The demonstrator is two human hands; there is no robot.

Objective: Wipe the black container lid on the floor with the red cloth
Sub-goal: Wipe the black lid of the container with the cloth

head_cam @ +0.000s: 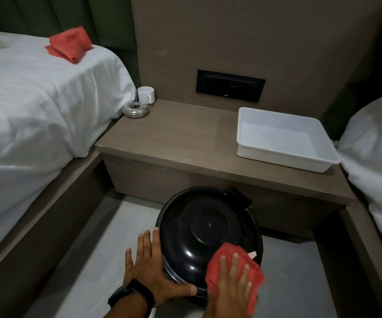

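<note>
A round, glossy black container lid [205, 228] sits on top of its container on the grey floor, just in front of the bedside table. My right hand [232, 285] presses a red cloth [229, 253] flat against the lid's near right side, fingers spread over the cloth. My left hand [152, 269] rests against the lid's left rim with fingers apart and the thumb along the near edge, steadying it. A black watch is on my left wrist.
A second red cloth [69, 43] lies on the white bed [36, 106] at the left. The brown bedside table [174, 143] holds a white tray [284, 138], a white cup [146, 94] and a metal ashtray [136, 110]. Another white bed [378, 145] stands at the right.
</note>
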